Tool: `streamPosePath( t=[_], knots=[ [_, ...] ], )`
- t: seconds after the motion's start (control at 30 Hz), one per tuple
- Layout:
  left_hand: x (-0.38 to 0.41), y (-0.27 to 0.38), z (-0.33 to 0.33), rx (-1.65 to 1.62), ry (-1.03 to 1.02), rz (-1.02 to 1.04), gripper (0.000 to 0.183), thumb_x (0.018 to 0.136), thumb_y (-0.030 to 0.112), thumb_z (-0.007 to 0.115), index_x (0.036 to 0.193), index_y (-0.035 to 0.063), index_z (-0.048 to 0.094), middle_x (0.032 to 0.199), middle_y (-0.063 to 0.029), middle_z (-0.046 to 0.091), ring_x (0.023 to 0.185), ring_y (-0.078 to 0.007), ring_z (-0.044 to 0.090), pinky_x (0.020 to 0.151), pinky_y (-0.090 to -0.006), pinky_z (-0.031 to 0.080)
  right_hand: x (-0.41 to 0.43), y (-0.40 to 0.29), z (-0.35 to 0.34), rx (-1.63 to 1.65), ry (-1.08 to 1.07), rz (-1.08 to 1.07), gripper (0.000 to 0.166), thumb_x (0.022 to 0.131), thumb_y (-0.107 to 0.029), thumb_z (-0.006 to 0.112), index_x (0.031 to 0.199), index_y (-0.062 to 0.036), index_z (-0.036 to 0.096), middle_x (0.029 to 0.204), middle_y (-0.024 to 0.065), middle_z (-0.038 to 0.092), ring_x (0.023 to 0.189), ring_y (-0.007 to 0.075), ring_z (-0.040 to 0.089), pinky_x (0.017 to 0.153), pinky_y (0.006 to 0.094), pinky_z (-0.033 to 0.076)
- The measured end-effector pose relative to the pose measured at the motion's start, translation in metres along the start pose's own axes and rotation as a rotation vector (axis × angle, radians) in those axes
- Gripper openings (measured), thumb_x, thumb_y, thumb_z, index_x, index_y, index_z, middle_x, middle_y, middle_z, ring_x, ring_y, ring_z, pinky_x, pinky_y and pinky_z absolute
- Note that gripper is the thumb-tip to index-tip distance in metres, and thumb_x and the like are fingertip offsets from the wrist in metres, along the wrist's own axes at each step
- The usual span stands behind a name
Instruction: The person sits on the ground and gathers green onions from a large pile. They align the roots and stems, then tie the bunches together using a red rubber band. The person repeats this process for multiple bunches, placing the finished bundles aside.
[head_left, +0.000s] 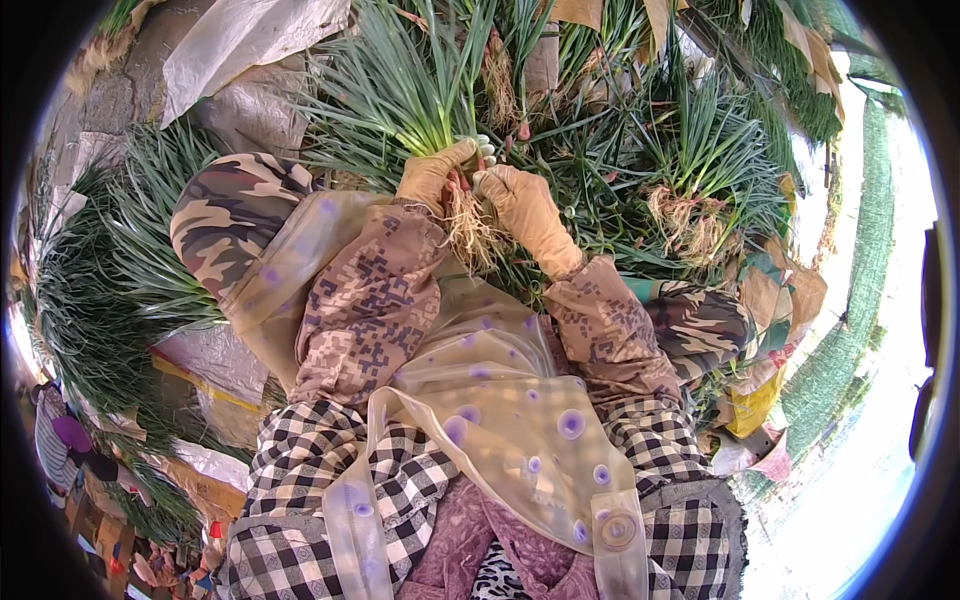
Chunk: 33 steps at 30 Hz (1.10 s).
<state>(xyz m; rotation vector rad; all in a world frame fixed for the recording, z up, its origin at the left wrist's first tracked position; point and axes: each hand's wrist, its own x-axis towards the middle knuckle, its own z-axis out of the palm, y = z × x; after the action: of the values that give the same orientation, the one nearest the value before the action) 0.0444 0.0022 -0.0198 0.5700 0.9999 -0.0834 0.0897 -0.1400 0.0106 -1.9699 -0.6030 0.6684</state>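
Note:
My left hand (435, 177), in a tan glove, grips a bunch of spring onions (427, 112) around its pale lower stems. The green leaves fan up and away from me, and the stringy roots (474, 232) hang toward my lap. At the reddish base of the same bunch, my gloved right hand (529, 214) has its fingers closed in a pinch, touching the left fingertips or nearly so. Exactly what lies between the right fingertips is hidden. A clear plastic apron (510, 360) with purple spots covers my lap below the roots.
Loose spring onions (697, 202) with tangled roots lie to the right of my hands. Heaps of greens (97, 300) stand at the left, beside plastic sheeting (247, 52). My camouflage-clad knees (232, 217) flank the work. A person (67, 442) is at the lower left edge.

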Motion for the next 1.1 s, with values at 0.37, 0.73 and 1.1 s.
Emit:
streamPosePath(
  t=[0.37, 0.73, 1.1],
  knots=[
    [-0.024, -0.004, -0.003, 0.280, -0.069, 0.036, 0.019, 0.074, 0.016, 0.076, 0.079, -0.0011, 0.068, 0.062, -0.0057, 0.063, 0.046, -0.0128, 0.052, 0.042, -0.0268, 0.038, 0.026, -0.022, -0.026, 0.376, 0.042, 0.423, 0.037, 0.083, -0.026, 0.068, 0.105, 0.0022, 0.061, 0.078, 0.0033, 0.062, 0.053, 0.0071, 0.051, 0.050, 0.0204, 0.040],
    [-0.004, -0.035, -0.015, 0.353, -0.129, 0.205, 0.014, 0.075, 0.008, 0.075, 0.083, -0.0001, 0.066, 0.067, -0.0027, 0.062, 0.053, -0.0092, 0.052, 0.048, -0.0231, 0.039, 0.036, 0.012, -0.014, 0.312, 0.080, 0.450, 0.016, 0.087, -0.011, 0.059, 0.090, 0.0036, 0.062, 0.070, 0.0056, 0.063, 0.056, 0.0098, 0.056, 0.053, 0.0232, 0.046],
    [-0.013, -0.014, -0.014, 0.368, -0.001, 0.072, 0.022, 0.073, 0.014, 0.074, 0.061, -0.0002, 0.062, 0.051, -0.0054, 0.054, 0.040, -0.0129, 0.046, 0.038, -0.0248, 0.032, 0.004, 0.009, -0.010, -0.441, 0.028, -0.256, 0.021, 0.079, -0.009, 0.064, 0.097, 0.0031, 0.062, 0.084, 0.0147, 0.063, 0.073, 0.0257, 0.060, 0.068, 0.0309, 0.048]
  ],
)
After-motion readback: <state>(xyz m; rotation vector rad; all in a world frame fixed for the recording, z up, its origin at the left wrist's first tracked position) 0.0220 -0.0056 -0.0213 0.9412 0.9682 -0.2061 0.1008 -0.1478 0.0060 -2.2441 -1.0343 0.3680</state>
